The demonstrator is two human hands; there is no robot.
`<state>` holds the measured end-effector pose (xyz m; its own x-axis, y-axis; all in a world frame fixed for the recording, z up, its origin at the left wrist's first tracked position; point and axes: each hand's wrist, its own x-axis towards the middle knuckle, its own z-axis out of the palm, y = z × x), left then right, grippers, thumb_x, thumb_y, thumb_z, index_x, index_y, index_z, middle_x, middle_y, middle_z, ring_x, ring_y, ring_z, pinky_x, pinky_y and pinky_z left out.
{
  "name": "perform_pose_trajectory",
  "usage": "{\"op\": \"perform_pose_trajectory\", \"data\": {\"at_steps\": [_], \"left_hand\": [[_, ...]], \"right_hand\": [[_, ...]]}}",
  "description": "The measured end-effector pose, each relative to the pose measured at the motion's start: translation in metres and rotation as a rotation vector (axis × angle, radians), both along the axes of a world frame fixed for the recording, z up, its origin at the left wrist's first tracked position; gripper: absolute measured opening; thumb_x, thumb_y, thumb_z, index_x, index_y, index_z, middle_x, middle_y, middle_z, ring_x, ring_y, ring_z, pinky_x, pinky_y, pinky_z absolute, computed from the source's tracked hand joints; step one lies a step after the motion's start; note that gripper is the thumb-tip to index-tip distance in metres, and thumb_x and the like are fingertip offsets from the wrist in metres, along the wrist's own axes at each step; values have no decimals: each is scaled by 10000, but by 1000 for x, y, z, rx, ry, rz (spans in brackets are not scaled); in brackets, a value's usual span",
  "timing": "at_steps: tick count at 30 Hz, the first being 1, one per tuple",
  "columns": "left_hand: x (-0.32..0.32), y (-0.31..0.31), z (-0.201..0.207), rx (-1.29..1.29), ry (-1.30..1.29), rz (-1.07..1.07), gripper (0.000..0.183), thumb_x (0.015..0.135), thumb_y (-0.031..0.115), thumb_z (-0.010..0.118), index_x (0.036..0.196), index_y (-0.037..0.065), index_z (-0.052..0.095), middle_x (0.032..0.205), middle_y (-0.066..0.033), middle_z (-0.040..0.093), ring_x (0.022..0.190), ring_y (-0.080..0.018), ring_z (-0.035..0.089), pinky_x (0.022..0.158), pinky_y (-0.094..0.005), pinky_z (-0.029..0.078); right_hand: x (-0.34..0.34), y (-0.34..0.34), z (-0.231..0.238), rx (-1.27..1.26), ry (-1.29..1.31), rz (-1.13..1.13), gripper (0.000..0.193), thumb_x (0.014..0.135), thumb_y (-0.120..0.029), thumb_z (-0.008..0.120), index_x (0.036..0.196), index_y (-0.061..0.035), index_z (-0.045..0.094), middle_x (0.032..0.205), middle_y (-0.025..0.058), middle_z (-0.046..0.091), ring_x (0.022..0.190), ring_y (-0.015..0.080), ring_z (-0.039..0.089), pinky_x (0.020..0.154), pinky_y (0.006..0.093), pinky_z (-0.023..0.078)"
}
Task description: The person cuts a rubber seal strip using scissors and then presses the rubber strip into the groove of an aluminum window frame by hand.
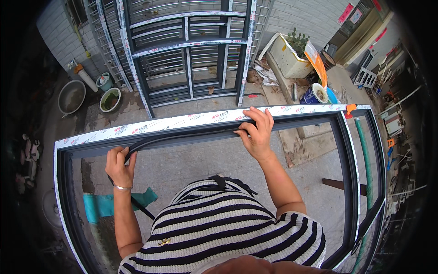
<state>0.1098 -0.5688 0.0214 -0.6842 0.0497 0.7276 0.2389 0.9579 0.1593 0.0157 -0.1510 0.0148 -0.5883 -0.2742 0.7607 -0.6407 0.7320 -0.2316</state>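
Note:
A large dark grey window frame (182,122), its outer face covered in printed white protective film, lies in front of me. Along the inner edge of its far bar runs a black rubber sealing strip (155,140). Toward the left end, my left hand (120,169) pinches the strip, and its loose tail hangs down past my wrist. Farther right, my right hand (257,137) has its fingers bent over the far bar, with thumb and fingertips against the strip in the inner channel. Whether it grips or only presses the strip is hard to make out.
More film-covered frames (189,44) lean on the wall ahead. Basins (71,97) and a bucket (104,81) stand at the left. A white planter (289,57) with a cactus and a paint pail (320,93) are at the right. Teal wrapping (99,206) covers a support below the frame.

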Motion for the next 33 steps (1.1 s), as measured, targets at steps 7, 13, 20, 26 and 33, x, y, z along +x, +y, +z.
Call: {"op": "perform_pose_trajectory", "data": {"at_steps": [7,13,20,26,33], "left_hand": [[-2,-3,1,-24,15,23,368,685,76,898,995,41,703,978,-120,669,852,-313,658,707,-396,546],[-8,10,4,-23,-21,4,410,657,210,923,982,72,714,944,-93,669,813,-289,652,684,-386,533],[-22,31,5,5,105,5,362,632,194,919,922,92,729,866,-32,653,735,-232,603,629,-355,486],[-24,32,-1,35,151,-5,356,601,140,924,910,104,750,872,-41,629,770,-244,584,637,-362,486],[-30,25,-5,-78,236,-22,324,615,188,912,864,138,711,846,-7,603,853,-241,584,741,-386,432]], "right_hand": [[-2,-2,-8,26,92,-13,258,694,-141,854,868,-136,664,1243,42,659,1281,290,558,1156,550,277],[1,2,4,41,39,-18,257,699,-122,849,866,-131,654,1237,58,653,1279,302,564,1161,549,275],[-1,-3,-1,25,44,-32,245,702,-116,841,856,-139,653,1248,62,648,1280,307,562,1169,543,268],[2,-3,2,50,30,-34,282,691,-146,867,872,-147,651,1268,68,643,1293,310,549,1170,560,256],[-5,-16,1,115,61,18,352,665,-241,903,874,-148,636,1275,55,645,1300,302,544,1168,567,250]]}}
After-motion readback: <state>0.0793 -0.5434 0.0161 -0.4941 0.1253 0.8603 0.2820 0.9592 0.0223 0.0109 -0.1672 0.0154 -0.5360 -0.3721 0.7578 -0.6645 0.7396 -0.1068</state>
